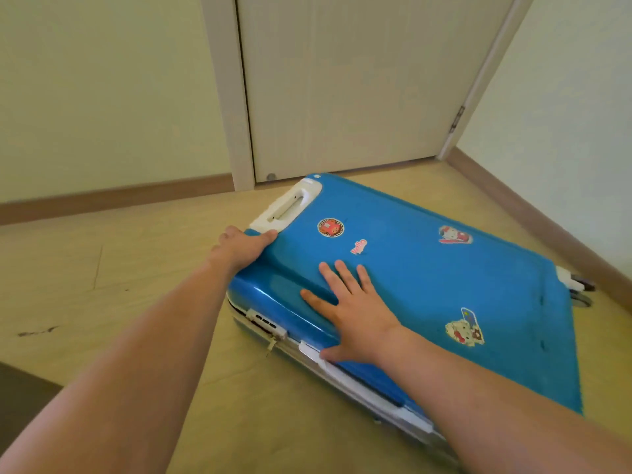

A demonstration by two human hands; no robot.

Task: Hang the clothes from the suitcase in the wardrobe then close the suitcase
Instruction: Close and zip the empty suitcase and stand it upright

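A blue hard-shell suitcase (427, 289) with cartoon stickers lies flat on the wooden floor, its lid down. My right hand (352, 313) presses flat on the lid near the front edge, fingers spread and straight. My left hand (239, 248) holds the top left corner just below the white handle housing (290, 206); its thumb lies on the lid and its fingers wrap over the edge out of sight. A white combination lock (270, 325) and a zipper pull sit on the side facing me. No clothes and no wardrobe are in view.
A closed white door (349, 83) stands just behind the suitcase, with pale walls on both sides and a brown skirting board (113, 198). The suitcase wheels (578, 285) point towards the right wall. A dark mat corner (24, 395) lies at the lower left.
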